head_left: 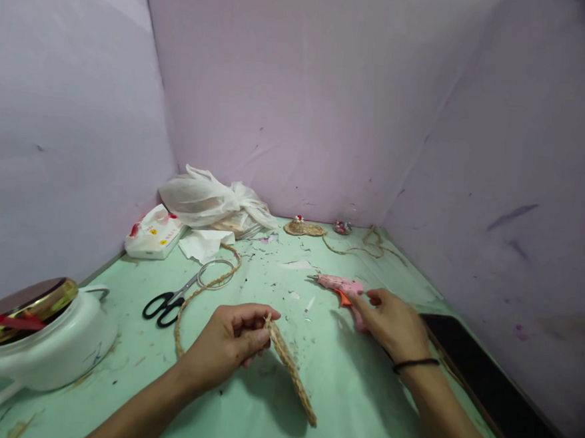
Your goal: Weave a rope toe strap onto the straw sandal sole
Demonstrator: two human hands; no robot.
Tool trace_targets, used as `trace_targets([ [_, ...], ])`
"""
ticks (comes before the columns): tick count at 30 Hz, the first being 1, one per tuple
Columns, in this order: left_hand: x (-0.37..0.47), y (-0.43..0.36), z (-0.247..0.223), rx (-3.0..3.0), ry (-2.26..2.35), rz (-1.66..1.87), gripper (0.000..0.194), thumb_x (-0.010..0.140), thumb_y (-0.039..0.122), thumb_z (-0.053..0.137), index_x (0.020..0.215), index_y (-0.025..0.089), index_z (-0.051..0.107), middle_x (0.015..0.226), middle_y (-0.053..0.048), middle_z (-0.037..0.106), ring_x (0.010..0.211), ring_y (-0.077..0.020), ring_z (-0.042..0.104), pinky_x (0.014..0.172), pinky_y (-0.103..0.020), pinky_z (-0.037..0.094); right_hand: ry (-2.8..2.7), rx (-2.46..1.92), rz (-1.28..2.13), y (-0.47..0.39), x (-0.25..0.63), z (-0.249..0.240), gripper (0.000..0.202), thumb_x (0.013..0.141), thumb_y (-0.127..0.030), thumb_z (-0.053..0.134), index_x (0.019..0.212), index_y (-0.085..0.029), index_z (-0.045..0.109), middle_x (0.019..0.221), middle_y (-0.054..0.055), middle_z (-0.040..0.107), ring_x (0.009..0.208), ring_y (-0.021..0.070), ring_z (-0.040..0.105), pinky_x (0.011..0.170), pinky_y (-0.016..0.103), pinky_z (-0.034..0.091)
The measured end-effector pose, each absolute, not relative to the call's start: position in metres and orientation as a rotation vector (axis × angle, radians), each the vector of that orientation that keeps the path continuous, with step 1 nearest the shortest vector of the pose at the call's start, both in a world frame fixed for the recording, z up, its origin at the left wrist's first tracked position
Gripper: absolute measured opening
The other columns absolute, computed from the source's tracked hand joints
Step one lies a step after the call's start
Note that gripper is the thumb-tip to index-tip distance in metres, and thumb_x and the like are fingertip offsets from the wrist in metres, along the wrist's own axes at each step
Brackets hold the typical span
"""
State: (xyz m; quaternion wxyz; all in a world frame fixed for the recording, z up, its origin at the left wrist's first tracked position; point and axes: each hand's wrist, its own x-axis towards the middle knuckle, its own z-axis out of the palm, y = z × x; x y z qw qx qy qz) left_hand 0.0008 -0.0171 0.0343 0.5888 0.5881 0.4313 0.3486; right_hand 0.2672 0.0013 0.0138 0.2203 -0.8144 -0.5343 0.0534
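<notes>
My left hand (pixel 237 338) pinches one end of a flat braided straw piece (pixel 292 372), which slants down to the right above the table. A length of braided cord (pixel 194 299) curves from behind my left wrist up past the scissors (pixel 169 302) and over a clear ring (pixel 216 274). My right hand (pixel 390 319) is at a pink glue gun (pixel 335 283) with an orange trigger; its fingers are apart, the index finger touching the body near the trigger. The gun lies on the table, nozzle to the left.
Back left are a white plastic bag (pixel 208 200), a tissue pack (pixel 158 236) and a tissue (pixel 205 245). A white pot (pixel 58 343) stands left. Behind are a straw hat shape (pixel 304 228), beads (pixel 342 227) and cord (pixel 350 251). A dark phone-like slab (pixel 486 383) lies right.
</notes>
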Motion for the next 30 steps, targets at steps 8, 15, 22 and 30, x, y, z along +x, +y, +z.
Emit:
trace_targets([
  [8, 0.001, -0.018, 0.034, 1.39, 1.0, 0.81, 0.038, 0.066, 0.031, 0.061, 0.096, 0.009, 0.065, 0.054, 0.004, 0.051, 0.039, -0.004, 0.035, 0.039, -0.018, 0.025, -1.455, -2.228, 0.517, 0.018, 0.271, -0.005, 0.025, 0.06, -0.044, 0.062, 0.064, -0.019, 0.06, 0.057, 0.007, 0.063, 0.06, 0.0243, 0.059, 0.049, 0.028, 0.032],
  [15, 0.002, -0.018, 0.031, 1.367, 1.01, 0.815, 0.04, 0.065, 0.03, 0.06, 0.097, 0.007, 0.064, 0.055, 0.004, 0.051, 0.039, -0.004, 0.036, 0.038, -0.018, 0.025, -1.335, -1.918, 0.833, 0.006, 0.262, 0.01, 0.023, 0.066, -0.039, 0.059, 0.061, -0.019, 0.048, 0.048, -0.001, 0.052, 0.046, 0.0129, 0.048, 0.046, 0.024, 0.035],
  [22, 0.003, -0.019, 0.025, 1.35, 0.978, 0.817, 0.05, 0.067, 0.027, 0.057, 0.114, 0.007, 0.057, 0.058, 0.004, 0.054, 0.04, -0.0045, 0.039, 0.039, -0.018, 0.029, -1.292, -1.267, 1.099, -0.04, 0.237, 0.047, 0.033, 0.073, -0.041, 0.059, 0.093, -0.015, 0.058, 0.071, 0.003, 0.057, 0.048, 0.0088, 0.04, 0.046, 0.024, 0.035],
  [30, 0.005, -0.015, 0.022, 1.308, 1.0, 0.873, 0.044, 0.064, 0.025, 0.057, 0.102, 0.004, 0.06, 0.052, 0.005, 0.053, 0.036, -0.0048, 0.04, 0.038, -0.019, 0.028, -1.29, -1.505, 0.911, -0.064, 0.219, 0.026, 0.03, 0.062, -0.041, 0.066, 0.078, -0.016, 0.062, 0.055, 0.0, 0.055, 0.045, 0.0118, 0.045, 0.042, 0.024, 0.037],
])
